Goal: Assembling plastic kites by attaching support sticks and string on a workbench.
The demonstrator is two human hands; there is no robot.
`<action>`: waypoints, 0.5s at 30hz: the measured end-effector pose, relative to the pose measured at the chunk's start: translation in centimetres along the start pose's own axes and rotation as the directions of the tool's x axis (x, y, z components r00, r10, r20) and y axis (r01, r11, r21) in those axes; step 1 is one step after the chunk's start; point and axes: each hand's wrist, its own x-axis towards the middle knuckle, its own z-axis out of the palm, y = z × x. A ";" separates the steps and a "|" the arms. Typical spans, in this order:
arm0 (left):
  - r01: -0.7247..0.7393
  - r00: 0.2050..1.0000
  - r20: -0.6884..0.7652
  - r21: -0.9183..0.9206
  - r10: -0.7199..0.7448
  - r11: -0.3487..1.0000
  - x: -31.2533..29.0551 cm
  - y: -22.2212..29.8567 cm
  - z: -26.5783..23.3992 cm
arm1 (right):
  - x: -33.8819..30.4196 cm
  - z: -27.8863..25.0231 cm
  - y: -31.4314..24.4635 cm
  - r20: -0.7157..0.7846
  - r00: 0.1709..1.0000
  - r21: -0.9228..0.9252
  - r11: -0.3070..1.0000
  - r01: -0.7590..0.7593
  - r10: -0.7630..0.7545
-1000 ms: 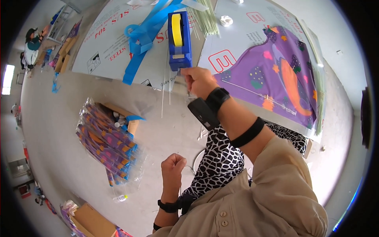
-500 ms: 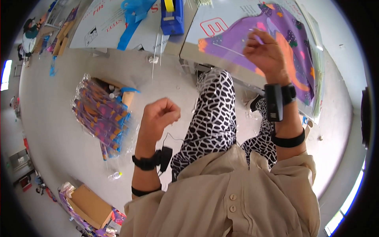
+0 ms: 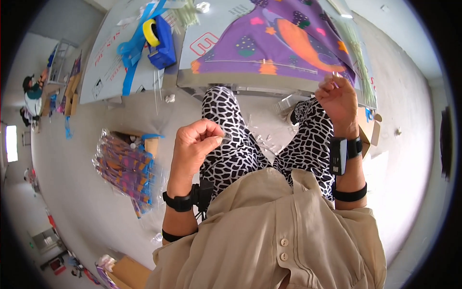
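Observation:
My left hand (image 3: pixel 196 143) is raised over my left thigh, thumb and fingertips pinched together; what they hold, if anything, is too small to make out. My right hand (image 3: pixel 339 103) is beside the table's front edge with its fingers curled in. A small pale, clear-looking bit shows at its fingertips, its kind unclear. Just beyond that hand, a purple printed cloth (image 3: pixel 236 36) with orange, pink and dark patches is spread on the table. A thin white rod (image 3: pixel 262 64) lies across the cloth near its front edge.
Left of the cloth stand a blue tape dispenser (image 3: pixel 163 48) and a blue ribbon strip (image 3: pixel 131 60). Thin pale sticks (image 3: pixel 362 67) lie along the table's right side. Plastic-wrapped purple rolls (image 3: pixel 122 168) rest on the floor at left. A person (image 3: pixel 33 94) is far left.
The view has shifted, with the table now lower and further left. My right hand has moved down off the cloth to the table's front edge. The left stays pinched.

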 end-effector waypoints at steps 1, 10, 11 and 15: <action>-0.034 0.999 -0.002 0.019 0.034 0.999 0.2 0.2 0.5 | -0.7 -0.6 -0.3 -0.046 0.999 0.046 0.999 0.000 0.002; -0.094 0.990 -0.093 0.095 0.103 0.991 3.8 1.0 1.1 | -0.9 -4.0 0.8 -0.040 0.998 0.286 0.957 0.050 -0.041; -0.091 0.991 -0.089 0.110 0.101 0.990 4.6 0.3 0.4 | -0.8 -4.0 0.9 -0.049 0.998 0.247 0.968 0.045 -0.034; -0.031 0.991 -0.123 0.161 0.052 0.986 8.1 -0.4 -2.0 | 0.6 -3.3 1.5 -0.086 0.993 -0.078 0.994 0.080 -0.086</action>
